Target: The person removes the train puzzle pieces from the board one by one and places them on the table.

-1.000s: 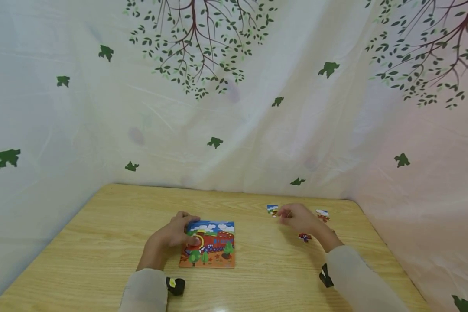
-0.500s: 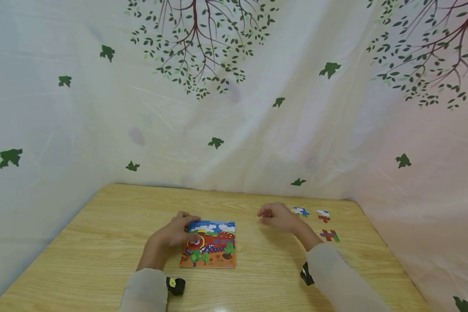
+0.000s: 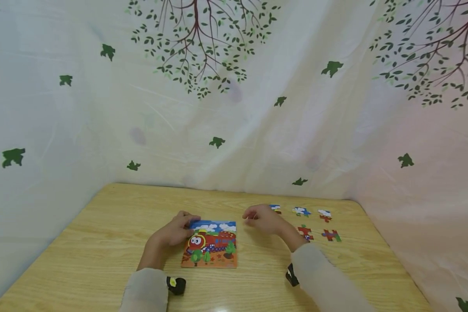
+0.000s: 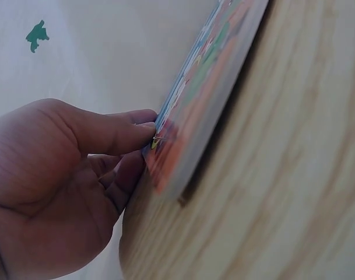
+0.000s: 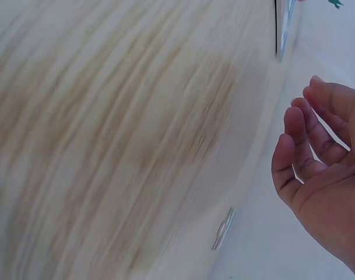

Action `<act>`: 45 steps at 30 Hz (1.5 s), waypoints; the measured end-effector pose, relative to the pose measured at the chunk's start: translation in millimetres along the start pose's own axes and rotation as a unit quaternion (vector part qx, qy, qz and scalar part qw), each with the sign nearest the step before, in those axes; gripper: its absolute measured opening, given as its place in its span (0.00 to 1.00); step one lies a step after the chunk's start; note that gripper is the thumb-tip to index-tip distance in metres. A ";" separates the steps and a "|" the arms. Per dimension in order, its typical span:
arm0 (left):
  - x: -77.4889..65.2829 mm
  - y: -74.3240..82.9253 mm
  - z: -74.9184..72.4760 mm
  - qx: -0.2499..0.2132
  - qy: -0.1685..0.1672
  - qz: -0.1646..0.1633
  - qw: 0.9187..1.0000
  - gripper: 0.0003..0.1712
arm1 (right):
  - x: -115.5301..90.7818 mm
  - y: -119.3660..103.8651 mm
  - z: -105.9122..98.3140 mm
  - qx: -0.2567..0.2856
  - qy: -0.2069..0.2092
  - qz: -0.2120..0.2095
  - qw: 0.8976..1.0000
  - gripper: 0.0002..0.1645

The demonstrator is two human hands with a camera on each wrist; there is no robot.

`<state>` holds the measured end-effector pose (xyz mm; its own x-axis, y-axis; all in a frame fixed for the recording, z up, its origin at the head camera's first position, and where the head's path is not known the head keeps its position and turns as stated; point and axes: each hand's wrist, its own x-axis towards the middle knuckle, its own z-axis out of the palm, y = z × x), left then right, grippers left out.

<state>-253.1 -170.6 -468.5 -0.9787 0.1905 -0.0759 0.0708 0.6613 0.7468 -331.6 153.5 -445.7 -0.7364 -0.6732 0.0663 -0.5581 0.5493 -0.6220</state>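
Closest to you, pale sleeves (image 3: 146, 290) reach in over a wood-grain bench (image 3: 101, 242), a black wrist device (image 3: 176, 286) showing by the left cuff.

Beyond them lies the puzzle picture (image 3: 214, 251), a red cartoon train with eyes under a cloudy sky, flat or nearly so. It looks roughly square, with no clear long axis. Your left hand (image 3: 174, 232) is at its far-left corner, thumb and fingertips pinching the edge there. This is the relation that matters: the picture sits between your hands, touched by the left, apart from the right.

Your right hand (image 3: 266, 220) hangs above the bench, just off the picture's far-right corner. Its fingers are loosely bent, with gaps between them and nothing in its grasp. From this hand the picture lies leftward and toward your body.

To its right are loose pieces: a red piece (image 3: 305, 232) and a red-and-green piece (image 3: 331, 235), then a farther row with a partly hidden piece (image 3: 274, 209), a blue-and-white piece (image 3: 301, 211) and a white-and-red piece (image 3: 325, 215). Your right hand is the nearer to all five.

Farthest back hangs a leaf-printed curtain (image 3: 249, 169).
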 end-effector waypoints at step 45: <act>4.4 -6.4 -3.8 0.006 0.026 0.012 1.000 0.23 | 50.1 -75.1 75.2 -0.012 -0.077 -0.026 0.997 0.09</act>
<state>-258.5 -176.8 -471.1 -0.9854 0.1687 -0.0226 0.0969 0.6654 0.7402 -297.8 41.3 -454.3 -0.6403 -0.7678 -0.0228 -0.6041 0.5217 -0.6024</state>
